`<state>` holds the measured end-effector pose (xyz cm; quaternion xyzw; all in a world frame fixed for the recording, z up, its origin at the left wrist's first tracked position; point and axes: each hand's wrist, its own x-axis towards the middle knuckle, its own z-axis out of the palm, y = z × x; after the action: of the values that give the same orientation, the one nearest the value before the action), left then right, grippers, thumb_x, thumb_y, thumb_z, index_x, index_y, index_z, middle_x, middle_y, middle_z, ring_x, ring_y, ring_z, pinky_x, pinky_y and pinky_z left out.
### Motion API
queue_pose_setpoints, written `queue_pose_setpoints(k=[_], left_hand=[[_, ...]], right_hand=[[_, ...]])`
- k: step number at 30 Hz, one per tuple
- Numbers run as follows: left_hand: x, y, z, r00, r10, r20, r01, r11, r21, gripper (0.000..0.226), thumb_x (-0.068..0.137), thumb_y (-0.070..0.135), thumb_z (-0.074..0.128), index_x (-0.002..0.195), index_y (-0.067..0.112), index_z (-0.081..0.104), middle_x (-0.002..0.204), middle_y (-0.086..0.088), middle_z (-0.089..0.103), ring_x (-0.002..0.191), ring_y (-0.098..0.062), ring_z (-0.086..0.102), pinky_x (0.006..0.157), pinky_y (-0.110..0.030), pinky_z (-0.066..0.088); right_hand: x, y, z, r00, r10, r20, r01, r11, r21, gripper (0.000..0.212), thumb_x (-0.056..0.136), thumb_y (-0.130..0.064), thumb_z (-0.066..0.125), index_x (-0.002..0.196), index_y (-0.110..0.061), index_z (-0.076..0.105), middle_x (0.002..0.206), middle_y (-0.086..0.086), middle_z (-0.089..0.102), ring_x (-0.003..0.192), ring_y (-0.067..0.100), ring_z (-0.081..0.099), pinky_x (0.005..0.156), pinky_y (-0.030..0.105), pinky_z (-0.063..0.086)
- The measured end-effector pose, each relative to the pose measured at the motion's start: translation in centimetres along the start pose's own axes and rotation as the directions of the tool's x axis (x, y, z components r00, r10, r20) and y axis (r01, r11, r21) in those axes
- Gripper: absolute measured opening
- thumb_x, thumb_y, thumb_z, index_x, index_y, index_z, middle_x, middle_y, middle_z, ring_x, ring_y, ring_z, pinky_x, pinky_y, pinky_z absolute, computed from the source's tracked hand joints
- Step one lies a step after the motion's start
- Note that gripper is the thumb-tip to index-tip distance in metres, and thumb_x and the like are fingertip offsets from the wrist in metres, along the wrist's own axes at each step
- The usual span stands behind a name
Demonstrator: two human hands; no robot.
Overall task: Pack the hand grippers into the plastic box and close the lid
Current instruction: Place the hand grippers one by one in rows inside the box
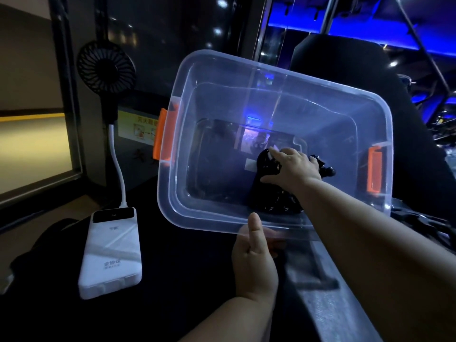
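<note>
The clear plastic box (pixel 278 99) sits tilted toward the camera, open, with no lid on it; an orange latch (pixel 164 135) hangs on its left end and a second orange latch (pixel 374 172) on its right end; the left hand (pixel 255 265) is closed on the box's near rim, thumb up over the edge and fingers curled beneath the lip; the right hand (pixel 293 169) reaches down inside the box, toward the right side of the floor, with its fingers spread and bent over the black hand grippers (pixel 269 186), pressing or grasping them, though whether it truly clasps them cannot be told; the hand grippers lie in a dark glossy heap on the bottom of the box, partly under the right hand and forearm, and how many there are cannot be told in the dim light; on the dark counter (pixel 187 280) to the left of the box lies a white power bank (pixel 112 253), well apart from it; a white cable (pixel 118 166) rises from the power bank to a small black fan (pixel 106 66) standing behind it; blue lights glow in the background at upper right.
</note>
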<state>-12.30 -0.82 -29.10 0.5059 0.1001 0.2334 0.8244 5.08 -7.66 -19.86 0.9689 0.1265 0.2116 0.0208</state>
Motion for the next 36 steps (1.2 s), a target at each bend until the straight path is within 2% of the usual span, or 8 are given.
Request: queue_pose_setpoints(k=[9,14,19,23,27,30,33,36], left_hand=[[0.1,-0.2,-0.1,0.998,0.028,-0.055,-0.025,0.998,0.053,0.048,0.09,0.048,0.043,0.076,0.004,0.058,0.075,-0.021,0.068,0.062,-0.02,0.06,0.059,-0.027,0.048],[0.2,0.0,0.0,0.998,0.058,-0.039,-0.056,0.997,0.061,0.043,0.094,0.043,0.04,0.067,0.016,0.06,0.071,-0.014,0.07,0.066,-0.028,0.061,0.064,-0.03,0.047],[0.4,0.2,0.0,0.998,0.065,-0.023,-0.063,0.993,0.097,0.041,0.097,0.041,0.037,0.076,0.013,0.059,0.069,0.003,0.073,0.073,-0.019,0.066,0.075,-0.034,0.047],[0.4,0.2,0.0,0.994,0.091,-0.058,-0.084,0.991,0.105,0.039,0.097,0.04,0.039,0.072,0.018,0.059,0.068,-0.001,0.073,0.07,-0.02,0.067,0.074,-0.036,0.047],[0.3,0.3,0.1,0.994,0.088,-0.072,-0.081,0.992,0.091,0.039,0.098,0.038,0.04,0.071,0.017,0.057,0.066,-0.002,0.072,0.064,-0.016,0.065,0.066,-0.03,0.046],[0.4,0.0,0.0,0.993,0.096,-0.068,-0.09,0.992,0.087,0.041,0.098,0.04,0.04,0.07,0.014,0.057,0.068,-0.004,0.072,0.061,-0.014,0.064,0.062,-0.027,0.044],[0.3,-0.1,0.1,0.992,0.099,-0.072,-0.092,0.991,0.096,0.042,0.098,0.04,0.04,0.069,0.014,0.054,0.062,-0.001,0.071,0.057,-0.011,0.062,0.058,-0.024,0.043],[0.3,-0.1,0.1,0.991,0.111,-0.08,-0.103,0.99,0.099,0.041,0.098,0.04,0.039,0.068,0.015,0.052,0.056,0.004,0.069,0.05,-0.006,0.06,0.056,-0.023,0.042]], right_hand=[[-0.2,0.2,0.3,0.999,-0.001,-0.043,0.002,1.0,0.017,0.08,0.071,-0.066,0.067,0.139,-0.041,0.035,0.144,-0.005,0.039,0.134,0.025,0.032,0.108,0.052,0.026],[-0.6,0.3,0.0,1.0,-0.002,-0.031,0.003,1.0,0.017,0.087,0.071,-0.072,0.061,0.143,-0.037,0.027,0.15,-0.006,0.028,0.142,0.022,0.015,0.114,0.058,0.012],[-1.9,0.8,-1.1,0.997,0.019,-0.081,-0.012,0.996,0.092,0.078,0.077,-0.071,0.053,0.143,-0.035,0.031,0.153,-0.002,0.024,0.144,0.021,0.009,0.116,0.051,0.008],[-4.9,1.7,-1.8,0.983,0.036,-0.18,-0.004,0.985,0.171,0.064,0.08,-0.065,0.055,0.134,-0.032,0.048,0.146,0.002,0.036,0.14,0.024,0.017,0.113,0.044,0.018],[-9.1,3.3,-1.8,0.919,0.058,-0.39,0.055,0.961,0.272,0.061,0.075,-0.065,0.044,0.115,-0.025,0.066,0.122,0.003,0.058,0.123,0.032,0.042,0.101,0.041,0.036],[-12.9,5.0,-1.8,0.855,0.061,-0.515,0.121,0.942,0.312,0.046,0.081,-0.053,0.049,0.104,-0.018,0.069,0.106,0.005,0.062,0.109,0.029,0.049,0.096,0.035,0.035],[-17.0,7.1,-1.5,0.856,0.119,-0.502,0.091,0.923,0.374,0.039,0.083,-0.048,0.049,0.1,-0.018,0.068,0.1,0.002,0.061,0.103,0.02,0.044,0.092,0.029,0.031],[-20.0,9.6,-0.9,0.909,0.218,-0.355,-0.074,0.923,0.377,0.032,0.085,-0.046,0.057,0.103,-0.023,0.067,0.104,-0.002,0.061,0.111,0.025,0.046,0.093,0.035,0.034]])
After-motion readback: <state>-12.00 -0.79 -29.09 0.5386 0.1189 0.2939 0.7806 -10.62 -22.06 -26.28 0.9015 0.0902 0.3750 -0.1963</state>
